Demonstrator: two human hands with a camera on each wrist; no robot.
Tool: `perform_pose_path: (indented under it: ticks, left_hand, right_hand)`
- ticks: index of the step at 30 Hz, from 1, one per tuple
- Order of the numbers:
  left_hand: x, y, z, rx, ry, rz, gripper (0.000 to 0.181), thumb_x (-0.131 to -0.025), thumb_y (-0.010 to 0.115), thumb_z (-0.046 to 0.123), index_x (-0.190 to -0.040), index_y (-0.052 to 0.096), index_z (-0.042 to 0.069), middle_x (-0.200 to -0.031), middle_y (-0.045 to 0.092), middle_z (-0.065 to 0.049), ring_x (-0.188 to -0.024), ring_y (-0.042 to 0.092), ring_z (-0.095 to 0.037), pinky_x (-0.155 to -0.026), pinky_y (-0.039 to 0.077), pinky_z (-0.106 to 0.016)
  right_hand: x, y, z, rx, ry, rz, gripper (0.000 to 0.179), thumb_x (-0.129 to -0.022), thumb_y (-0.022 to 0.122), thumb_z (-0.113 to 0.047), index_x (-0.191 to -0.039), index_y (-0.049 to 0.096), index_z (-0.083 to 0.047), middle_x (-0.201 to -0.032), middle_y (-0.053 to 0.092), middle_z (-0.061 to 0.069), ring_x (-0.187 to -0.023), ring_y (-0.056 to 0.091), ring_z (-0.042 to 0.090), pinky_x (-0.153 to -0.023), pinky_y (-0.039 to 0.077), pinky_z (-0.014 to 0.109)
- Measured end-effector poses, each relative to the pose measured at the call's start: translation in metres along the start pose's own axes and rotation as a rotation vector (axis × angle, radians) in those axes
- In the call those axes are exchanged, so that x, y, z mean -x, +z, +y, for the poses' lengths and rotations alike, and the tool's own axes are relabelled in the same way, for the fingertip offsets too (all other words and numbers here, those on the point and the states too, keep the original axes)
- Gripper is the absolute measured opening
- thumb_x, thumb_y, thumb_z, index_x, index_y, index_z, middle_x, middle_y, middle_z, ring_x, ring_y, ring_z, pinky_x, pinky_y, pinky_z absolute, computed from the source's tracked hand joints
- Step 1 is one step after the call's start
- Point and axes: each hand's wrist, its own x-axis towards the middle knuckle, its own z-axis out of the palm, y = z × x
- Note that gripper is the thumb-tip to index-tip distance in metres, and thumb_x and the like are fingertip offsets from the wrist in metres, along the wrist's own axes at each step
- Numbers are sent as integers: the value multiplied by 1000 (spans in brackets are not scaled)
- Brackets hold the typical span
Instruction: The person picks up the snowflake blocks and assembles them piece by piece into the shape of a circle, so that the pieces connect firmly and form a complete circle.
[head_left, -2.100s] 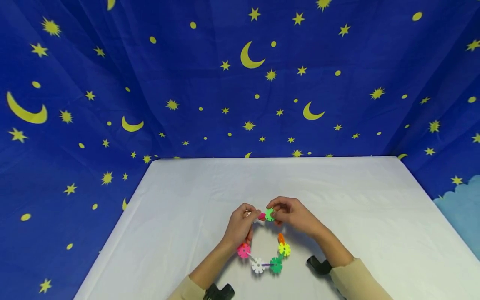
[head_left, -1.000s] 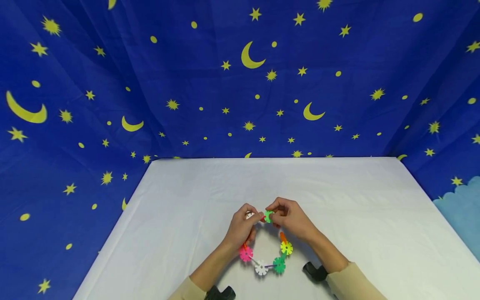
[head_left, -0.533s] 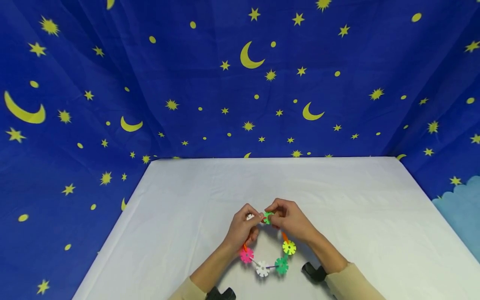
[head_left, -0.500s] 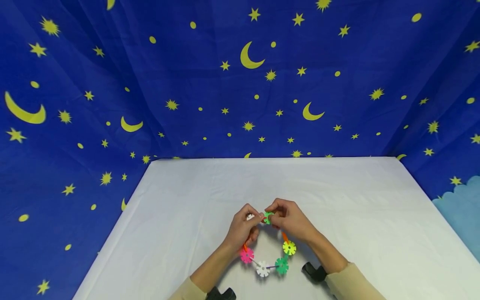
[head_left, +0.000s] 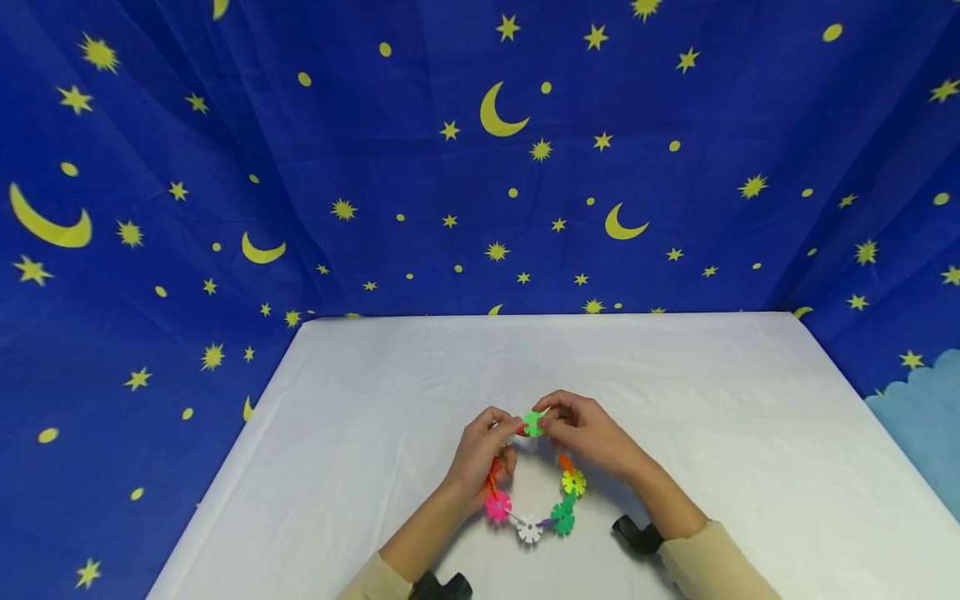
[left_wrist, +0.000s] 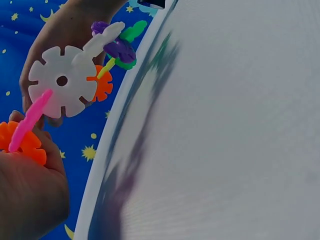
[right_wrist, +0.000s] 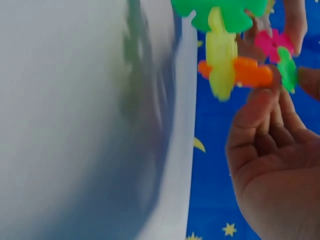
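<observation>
A chain of snowflake-shaped plastic discs hangs in a near-ring between my hands. My left hand [head_left: 480, 458] grips its left side, thumb and forefinger pinching a red-pink disc [head_left: 521, 428]. My right hand [head_left: 588, 431] pinches a light green disc [head_left: 533, 424], whose edge meets the red-pink one. Below, the ring runs through a pink disc [head_left: 498, 506], a white disc [head_left: 529, 531], a dark green disc [head_left: 562, 520] and a yellow disc [head_left: 573, 482]. An orange disc [right_wrist: 255, 74] crosses the yellow one near my right fingers. My left fingers partly hide the chain's left side.
A white-covered table [head_left: 375, 375] lies beneath the hands. A blue curtain [head_left: 420, 167] with yellow moons and stars hangs behind and at the sides. Black wrist devices [head_left: 636, 534] sit by both beige sleeves [head_left: 716, 560].
The lower ring has shifted right, then slightly up in the head view. My right hand has risen a little with the light green disc. Both hands keep their pinch.
</observation>
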Motion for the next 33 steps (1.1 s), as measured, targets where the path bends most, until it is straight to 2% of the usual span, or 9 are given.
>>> perform_pose_path:
  ticks: [4,8,11,14,16,22,27,30,33]
  left_hand:
    - [-1,-1,3,13,24,17,24,-90,67,24,-93,50,6,-89,62,-11,-39,42,-7,-32,27,-17]
    - [-1,-2,4,13,30,20,25,-90,67,24,-93,50,6,-93,63,-8,-40,43,-7,-32,27,-17]
    - [-1,-2,5,16,29,18,26,-89,68,24,-93,50,6,-95,62,-7,-41,43,-8,-32,27,-17]
    - [-1,-2,6,21,34,21,26,-89,68,24,-94,50,6,-96,62,-8,-40,43,-8,-32,28,-17]
    - [-1,-2,6,23,40,24,25,-90,67,23,-94,49,5,-96,62,-8,-40,44,-7,-32,28,-17]
    - [-2,-2,6,25,42,35,25,-90,67,22,-94,49,5,-94,62,-8,-39,44,-8,-32,30,-17]
    - [-2,-3,3,7,50,24,25,-90,67,22,-99,52,4,-94,62,-12,-39,45,-9,-33,31,-18]
    - [-2,-3,1,-50,59,11,27,-91,66,24,-105,57,3,-90,61,-14,-39,45,-10,-34,32,-18]
    - [-1,-2,1,-126,62,3,30,-91,66,27,-111,60,5,-74,59,-12,-38,43,-9,-33,32,-19]
  right_hand:
    - [2,-11,3,88,-8,-68,26,-99,54,-22,-122,56,-10,-94,66,16,-77,63,28,-73,52,43]
    - [5,-19,5,191,2,-123,34,-98,56,-30,-125,58,-9,-99,67,6,-88,62,20,-77,51,37]
    - [6,-21,9,199,22,-219,39,-97,58,-28,-128,56,-5,-103,67,1,-93,62,17,-80,50,33]
    - [7,-22,11,172,60,-312,44,-94,63,-27,-131,55,-3,-98,68,0,-86,64,18,-75,50,31]
    - [7,-23,12,151,79,-340,48,-91,67,-27,-132,54,-4,-96,68,0,-82,64,19,-70,50,31]
    - [9,-27,12,32,63,-350,60,-88,71,-18,-139,45,-2,-102,67,13,-85,66,28,-73,54,37]
    - [9,-28,10,30,55,-292,65,-85,75,-20,-142,43,-14,-105,66,10,-87,66,27,-74,54,38]
    - [8,-27,8,0,54,-273,66,-85,75,-20,-142,43,-19,-106,66,10,-88,66,28,-74,54,40]
    - [7,-26,7,-39,53,-265,66,-85,75,-18,-143,43,-19,-108,67,12,-89,66,30,-73,55,41]
